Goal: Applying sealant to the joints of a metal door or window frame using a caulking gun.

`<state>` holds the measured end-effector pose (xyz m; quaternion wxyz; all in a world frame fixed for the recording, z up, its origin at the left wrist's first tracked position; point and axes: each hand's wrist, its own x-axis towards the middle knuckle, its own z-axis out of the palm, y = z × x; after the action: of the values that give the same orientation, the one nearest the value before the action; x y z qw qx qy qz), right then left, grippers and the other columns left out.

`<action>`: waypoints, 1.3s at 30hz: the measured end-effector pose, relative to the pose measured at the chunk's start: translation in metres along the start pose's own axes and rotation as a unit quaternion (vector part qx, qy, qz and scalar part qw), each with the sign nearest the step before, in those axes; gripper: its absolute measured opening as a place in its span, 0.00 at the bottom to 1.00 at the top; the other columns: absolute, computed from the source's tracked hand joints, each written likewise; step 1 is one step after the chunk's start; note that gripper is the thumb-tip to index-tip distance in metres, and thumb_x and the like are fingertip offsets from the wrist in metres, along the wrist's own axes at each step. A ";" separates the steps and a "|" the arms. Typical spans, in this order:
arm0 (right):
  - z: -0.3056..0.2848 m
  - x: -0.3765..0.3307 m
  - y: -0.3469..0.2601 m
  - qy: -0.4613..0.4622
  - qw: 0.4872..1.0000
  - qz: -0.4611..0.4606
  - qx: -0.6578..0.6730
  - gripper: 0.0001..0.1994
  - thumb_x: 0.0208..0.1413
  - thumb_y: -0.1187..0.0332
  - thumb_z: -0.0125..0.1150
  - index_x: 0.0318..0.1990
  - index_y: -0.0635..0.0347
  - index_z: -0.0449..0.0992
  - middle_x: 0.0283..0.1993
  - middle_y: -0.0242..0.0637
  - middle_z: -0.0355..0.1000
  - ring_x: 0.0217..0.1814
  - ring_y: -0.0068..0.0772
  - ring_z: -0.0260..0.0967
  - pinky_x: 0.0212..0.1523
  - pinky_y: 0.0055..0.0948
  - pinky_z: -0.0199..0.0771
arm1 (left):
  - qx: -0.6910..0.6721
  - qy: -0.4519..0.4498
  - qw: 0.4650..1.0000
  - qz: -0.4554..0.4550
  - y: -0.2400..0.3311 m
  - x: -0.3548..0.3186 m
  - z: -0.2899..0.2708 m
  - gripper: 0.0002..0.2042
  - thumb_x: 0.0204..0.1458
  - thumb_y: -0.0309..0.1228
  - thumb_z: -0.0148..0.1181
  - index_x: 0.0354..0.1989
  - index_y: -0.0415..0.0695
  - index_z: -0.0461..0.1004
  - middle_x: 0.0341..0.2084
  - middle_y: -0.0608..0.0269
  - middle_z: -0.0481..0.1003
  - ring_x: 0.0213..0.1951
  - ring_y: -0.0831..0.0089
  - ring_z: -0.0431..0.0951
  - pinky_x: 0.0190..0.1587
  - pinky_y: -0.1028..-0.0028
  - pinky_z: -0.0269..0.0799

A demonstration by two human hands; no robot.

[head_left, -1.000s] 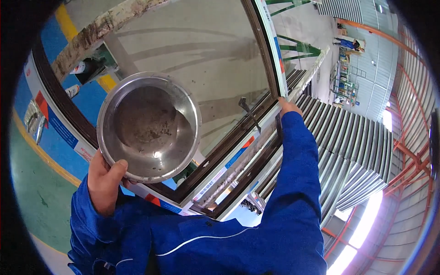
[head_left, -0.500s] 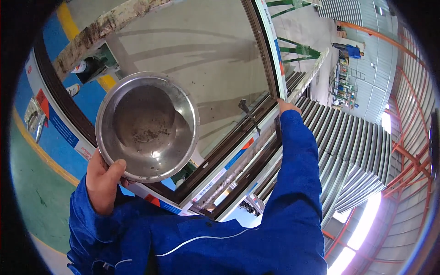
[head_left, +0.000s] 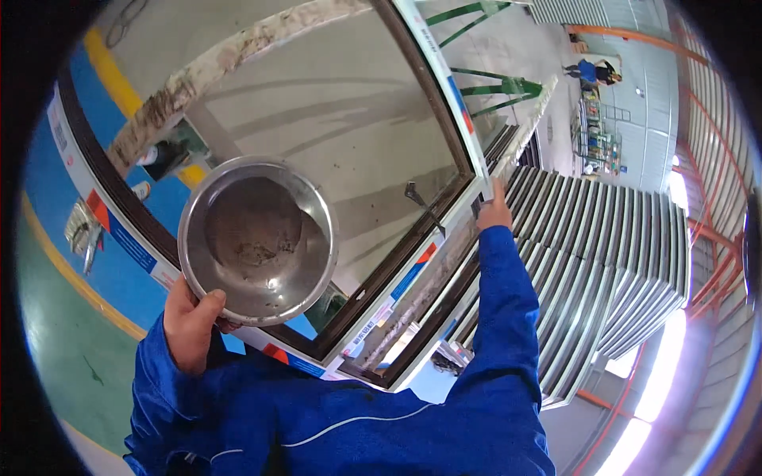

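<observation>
My left hand (head_left: pixel 190 321) is closed on the near rim of a round metal bowl (head_left: pixel 321 238), thumb on top and fingers underneath. Dark, grainy residue and a little light reflection show inside the bowl, which is over a large glazed window frame (head_left: pixel 435 59). At the frame's near right corner, my right hand (head_left: pixel 496 210) is closed on the outer edge, with some fingers hidden. A slim dark piece with a wider end (head_left: pixel 425 208) lies across the frame's near side, left of that hand; its kind is unclear.
Several stacked profiles (head_left: pixel 587 214) stand to the right. A stained beam (head_left: pixel 230 59) runs beneath the glass, and green trestle legs (head_left: pixel 500 86) show beyond it. Crumpled clear wrapping (head_left: pixel 83 230) lies at left. Far off at upper right are people (head_left: pixel 591 71) in dark and blue clothes.
My right hand has slid round the corner, nearer to me along the outer edge. The bowl has shifted slightly right and down in view, still in my left hand.
</observation>
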<state>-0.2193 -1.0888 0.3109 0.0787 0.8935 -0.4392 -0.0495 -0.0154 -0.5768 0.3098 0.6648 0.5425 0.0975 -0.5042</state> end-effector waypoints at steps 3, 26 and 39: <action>-0.025 -0.047 -0.039 -0.046 0.974 -0.055 0.216 0.32 0.51 0.77 0.46 0.65 0.39 0.57 0.35 0.44 0.73 0.28 0.29 0.72 0.30 0.30 0.72 | 0.048 0.017 0.999 -0.014 0.003 -0.008 -0.001 0.16 0.52 0.25 0.49 0.50 0.35 0.63 0.32 0.57 0.75 0.25 0.74 0.74 0.25 0.78 0.70; -0.135 -0.252 -0.278 -0.248 0.902 -0.354 0.013 0.24 0.52 0.62 0.51 0.59 0.33 0.62 0.32 0.46 0.74 0.35 0.48 0.74 0.31 0.45 0.74 | 0.128 -0.095 0.979 0.130 0.014 -0.077 -0.062 0.14 0.50 0.26 0.51 0.46 0.36 0.65 0.28 0.57 0.75 0.21 0.73 0.76 0.21 0.77 0.69; -0.162 -0.259 -0.149 -0.127 0.925 -0.244 0.262 0.36 0.44 0.67 0.53 0.65 0.35 0.52 0.25 0.49 0.72 0.28 0.52 0.71 0.30 0.43 0.71 | 0.165 -0.115 0.977 0.068 0.027 -0.082 0.003 0.09 0.49 0.26 0.51 0.39 0.38 0.70 0.24 0.58 0.75 0.20 0.70 0.74 0.20 0.75 0.67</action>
<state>-0.2360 -0.7786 0.4473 -0.2295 0.9479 -0.2115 -0.0637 -0.0344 -0.5352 0.3832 0.6054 0.5888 -0.1014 -0.5259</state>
